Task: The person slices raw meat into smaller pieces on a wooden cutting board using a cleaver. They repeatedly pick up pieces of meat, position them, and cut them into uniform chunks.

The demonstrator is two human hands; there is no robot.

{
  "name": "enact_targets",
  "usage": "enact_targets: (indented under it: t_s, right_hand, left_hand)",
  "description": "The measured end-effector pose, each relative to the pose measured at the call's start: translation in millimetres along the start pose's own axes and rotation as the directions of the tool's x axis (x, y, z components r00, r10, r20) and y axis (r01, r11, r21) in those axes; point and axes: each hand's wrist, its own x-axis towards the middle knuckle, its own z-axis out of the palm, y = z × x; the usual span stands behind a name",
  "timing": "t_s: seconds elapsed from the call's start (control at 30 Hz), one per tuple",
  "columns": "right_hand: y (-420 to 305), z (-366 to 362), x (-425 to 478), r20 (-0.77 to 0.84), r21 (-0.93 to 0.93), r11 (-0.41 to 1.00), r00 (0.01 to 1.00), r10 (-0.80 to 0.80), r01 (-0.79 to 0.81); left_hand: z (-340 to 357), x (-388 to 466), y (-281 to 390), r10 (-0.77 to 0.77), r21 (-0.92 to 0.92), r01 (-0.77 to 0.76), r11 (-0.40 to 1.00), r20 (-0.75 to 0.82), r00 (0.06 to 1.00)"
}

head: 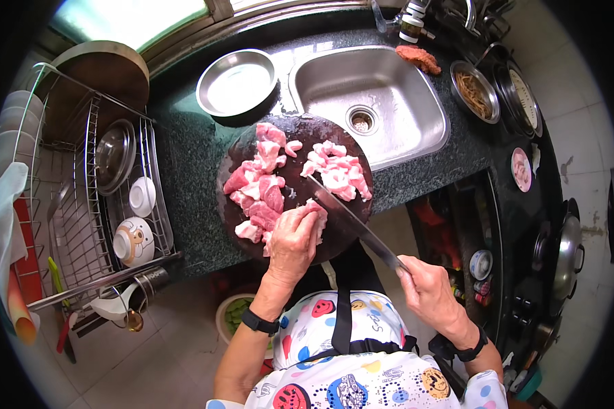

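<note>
A round dark cutting board [302, 128] lies on the counter, its near edge reaching over the counter's front. My left hand [292, 240] presses its fingers on a piece of raw meat [320, 217] near the board's front. In my right hand [424, 286] is the handle of a kitchen knife [355, 222]; its long blade slants up and left across the board, just right of that piece. The blade's tip is close to a pile of small cut meat pieces [340, 171] on the right. Larger raw meat chunks [261, 197] lie along the board's left side.
Behind the board stand a round metal pan [237, 84] and a steel sink [389, 97]. A wire dish rack [89, 168] with bowls is at the left. On the right counter are a metal bowl of brown strips [475, 92] and an orange cloth-like item [418, 59].
</note>
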Motion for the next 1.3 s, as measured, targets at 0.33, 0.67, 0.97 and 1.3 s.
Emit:
enact_targets:
  t_s: [0.33, 0.67, 0.97, 1.3]
  right_hand:
    - [-3, 13, -7, 0.045, -0.173, 0.982, 0.997, -0.062, 0.069]
    - [-4, 25, 9, 0.168, -0.184, 0.981, 0.985, -0.028, 0.059]
    - [-10, 61, 64, 0.096, -0.153, 0.980, 0.989, -0.114, 0.128]
    - [4, 35, 36, 0.105, -0.226, 0.970, 0.992, -0.072, 0.095]
  left_hand:
    - [0, 5, -1, -0.035, -0.055, 0.036, 0.998, 0.016, 0.999]
    - [-8, 8, -3, -0.094, -0.132, 0.110, 0.985, 0.117, 0.989]
    - [-1, 5, -5, -0.063, -0.118, 0.070, 0.991, 0.062, 0.996]
    - [-4, 7, -3, -0.091, -0.097, 0.094, 0.991, 0.043, 0.995]
